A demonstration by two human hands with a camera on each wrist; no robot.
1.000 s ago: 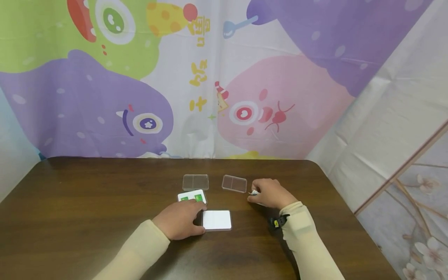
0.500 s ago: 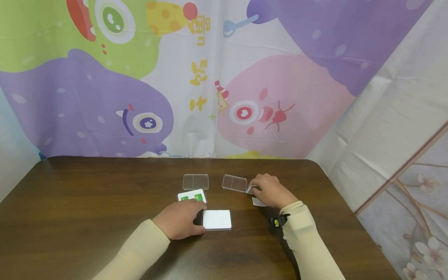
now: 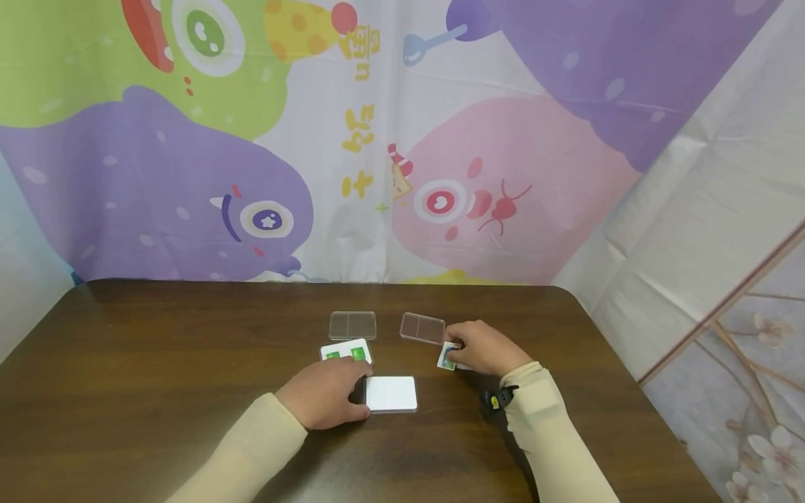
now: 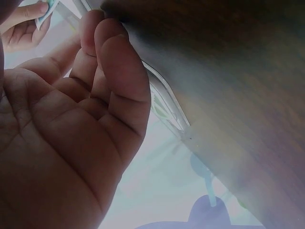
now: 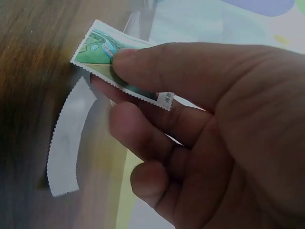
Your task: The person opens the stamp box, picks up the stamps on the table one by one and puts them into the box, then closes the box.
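My right hand (image 3: 487, 347) pinches a postage stamp (image 5: 95, 50) between thumb and fingers. The stamp has perforated edges and a green landscape with a blue strip. Below it, a curved white stamp (image 5: 66, 143) lies face down on the table in the right wrist view. At the left edge of a clear case with a white insert (image 3: 390, 394), my left hand (image 3: 323, 395) rests with relaxed, bent fingers. Its fingertips partly cover a case with green stamps on white (image 3: 344, 349). Whether the left thumb presses the white case is hard to tell.
Two flat clear plastic lids (image 3: 353, 325), the other clear lid (image 3: 422, 328) to the right, lie farther back on the brown wooden table (image 3: 157, 384). A cartoon-printed cloth (image 3: 352, 230) hangs behind the table's far edge.
The right hand has lifted and turned the stamp, so its printed face now shows. The left hand and the cases have stayed in place.
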